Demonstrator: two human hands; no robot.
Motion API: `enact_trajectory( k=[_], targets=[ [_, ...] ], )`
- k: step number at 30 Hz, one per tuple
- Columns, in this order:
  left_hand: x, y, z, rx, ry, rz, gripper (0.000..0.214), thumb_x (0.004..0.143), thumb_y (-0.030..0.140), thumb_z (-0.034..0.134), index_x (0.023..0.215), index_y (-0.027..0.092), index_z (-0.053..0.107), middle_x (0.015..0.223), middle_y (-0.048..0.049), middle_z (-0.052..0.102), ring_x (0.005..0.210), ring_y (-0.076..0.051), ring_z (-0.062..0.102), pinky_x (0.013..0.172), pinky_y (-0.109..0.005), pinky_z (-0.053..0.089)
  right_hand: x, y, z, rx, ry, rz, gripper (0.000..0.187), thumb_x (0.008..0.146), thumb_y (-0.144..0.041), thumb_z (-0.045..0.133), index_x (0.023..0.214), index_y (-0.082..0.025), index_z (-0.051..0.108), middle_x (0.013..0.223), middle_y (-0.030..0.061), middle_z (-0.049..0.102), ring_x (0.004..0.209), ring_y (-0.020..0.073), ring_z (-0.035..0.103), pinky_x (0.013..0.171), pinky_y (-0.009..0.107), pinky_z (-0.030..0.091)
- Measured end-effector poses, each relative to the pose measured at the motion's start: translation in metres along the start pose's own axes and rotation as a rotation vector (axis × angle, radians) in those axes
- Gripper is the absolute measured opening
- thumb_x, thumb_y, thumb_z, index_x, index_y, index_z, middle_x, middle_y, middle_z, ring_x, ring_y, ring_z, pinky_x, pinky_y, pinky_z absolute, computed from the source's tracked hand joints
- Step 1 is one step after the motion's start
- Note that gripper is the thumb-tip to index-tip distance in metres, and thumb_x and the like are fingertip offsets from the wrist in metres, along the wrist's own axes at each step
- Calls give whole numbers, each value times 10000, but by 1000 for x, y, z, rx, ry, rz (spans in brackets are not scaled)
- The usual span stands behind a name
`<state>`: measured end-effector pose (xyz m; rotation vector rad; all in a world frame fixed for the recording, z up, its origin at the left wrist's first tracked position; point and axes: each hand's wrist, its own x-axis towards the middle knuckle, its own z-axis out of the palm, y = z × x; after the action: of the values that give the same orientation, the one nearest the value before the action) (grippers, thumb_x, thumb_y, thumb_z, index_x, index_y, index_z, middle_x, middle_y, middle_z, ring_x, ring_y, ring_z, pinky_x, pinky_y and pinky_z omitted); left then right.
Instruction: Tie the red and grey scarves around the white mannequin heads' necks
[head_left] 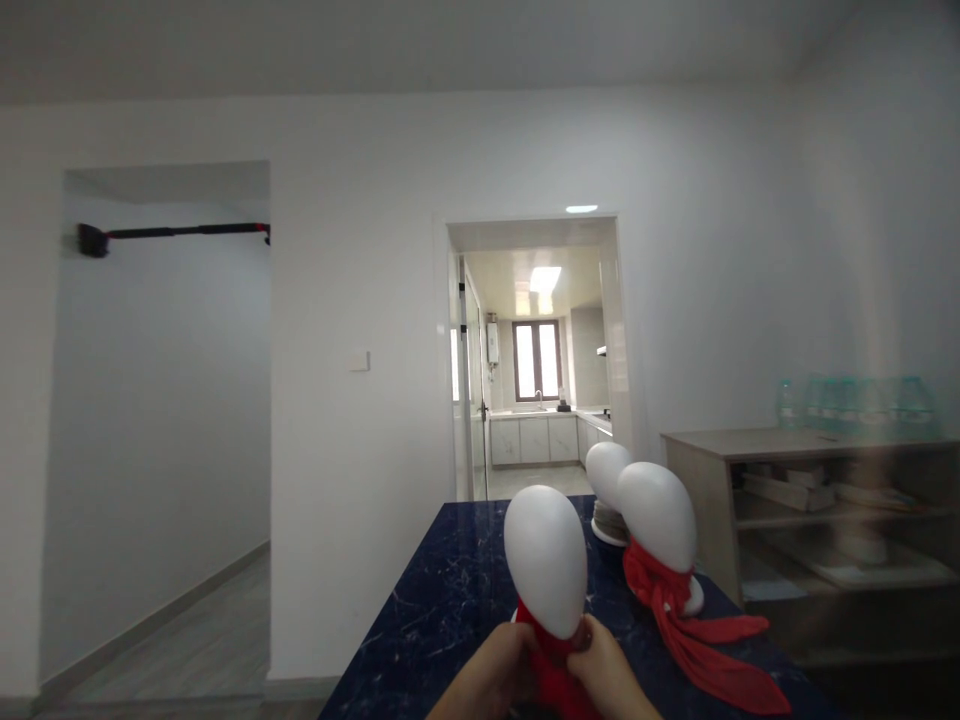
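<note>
A smooth white mannequin head stands close in front of me on a dark blue marbled table. Round its neck runs a red scarf. My left hand is closed on the scarf at the left of the neck, and my right hand grips it at the right, just under the head. Some fingertips are hidden behind the neck and cloth. To the right, a second white mannequin head wears a knotted red scarf with its long ends spread over the table.
Behind the second head is a third white head with a greyish wrapped neck. A wooden shelf unit at the right carries several water bottles and holds papers. Beyond the table, a doorway leads to a kitchen.
</note>
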<state>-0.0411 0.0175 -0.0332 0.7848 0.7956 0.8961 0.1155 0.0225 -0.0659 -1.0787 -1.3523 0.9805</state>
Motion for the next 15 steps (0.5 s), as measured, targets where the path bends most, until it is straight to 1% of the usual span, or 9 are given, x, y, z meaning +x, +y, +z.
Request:
enact_trajectory(
  k=[2,4,5,8,11,13,15],
  targets=[
    [-6,5,1,-7,-14,-54,430,575,163,634,996,124,707,831,-124,758,834,-301,722,715,-354,532,1,4,-4,-58,35,20,293,501,-149,587,781,-208,649,736,51,768,777,280,728,721,345,567],
    [-14,11,1,8,-53,-84,393,638,185,660,1021,108,709,838,-124,768,743,-252,710,649,-306,505,2,7,-8,-104,54,-8,275,526,-156,582,786,-217,645,733,40,765,770,263,724,723,329,562],
    [-17,14,0,37,-75,-78,376,647,170,670,1014,106,716,830,-117,769,692,-224,695,623,-288,490,2,8,-10,-120,55,-32,282,537,-157,578,802,-220,650,752,42,772,792,262,729,740,325,562],
    [-21,18,-3,192,-105,-39,413,584,63,664,987,118,739,819,-90,768,609,-175,652,592,-268,471,2,8,-12,-138,43,-80,329,554,-157,562,858,-225,664,846,65,800,885,272,747,797,323,562],
    [-19,18,-10,379,-38,41,474,500,5,622,938,127,758,791,-80,756,631,-202,667,594,-284,467,1,8,-11,-100,5,-99,398,562,-156,532,932,-221,664,952,87,813,972,273,757,830,317,560],
    [-19,21,-16,565,55,112,405,484,-7,616,837,124,765,726,-72,732,613,-210,654,575,-286,432,1,10,-10,-105,12,-106,406,578,-154,515,954,-218,652,963,89,810,987,260,757,828,302,554],
    [-21,26,-21,761,182,149,269,499,4,623,699,127,755,635,-64,698,557,-197,605,547,-288,379,2,12,-10,-153,34,-90,367,588,-146,506,924,-221,632,926,82,805,948,240,758,800,279,542]
  ],
)
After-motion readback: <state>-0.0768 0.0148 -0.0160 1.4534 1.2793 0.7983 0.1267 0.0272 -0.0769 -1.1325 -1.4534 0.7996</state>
